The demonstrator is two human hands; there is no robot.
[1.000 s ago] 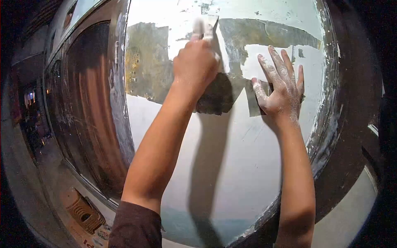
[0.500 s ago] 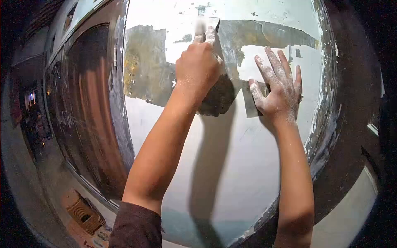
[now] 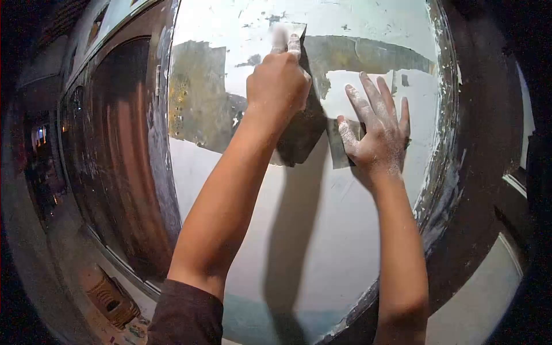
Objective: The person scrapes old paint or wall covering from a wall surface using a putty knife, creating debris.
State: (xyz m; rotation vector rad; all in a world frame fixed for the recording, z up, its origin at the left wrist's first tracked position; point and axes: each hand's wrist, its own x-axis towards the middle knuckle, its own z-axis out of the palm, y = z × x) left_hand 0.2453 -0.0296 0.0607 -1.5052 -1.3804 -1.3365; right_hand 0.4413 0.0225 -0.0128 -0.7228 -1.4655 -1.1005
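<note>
My left hand (image 3: 278, 83) is closed around a flat scraper (image 3: 299, 28). Two whitened fingers stretch along its blade, which lies against the upper wall panel (image 3: 345, 213); the grip is hidden by the hand. White filler surrounds the blade, and a bare grey-brown patch (image 3: 198, 92) shows beside it. My right hand (image 3: 379, 135) rests flat on the panel with its fingers spread, dusted in white powder. It lies over a white filled area (image 3: 339, 86) and a small grey patch (image 3: 340, 149).
Left of the panel stands a dark wooden door (image 3: 123, 155) in a worn frame. A brown slatted plastic item (image 3: 112, 299) lies on the floor at lower left. The panel's right edge (image 3: 443, 115) is rough and flaking. A strong arm shadow falls down the panel.
The view has shifted slightly, so the panel appears lower and farther left. My left hand has moved a little up and right along the panel with the scraper. My right hand stays flat.
</note>
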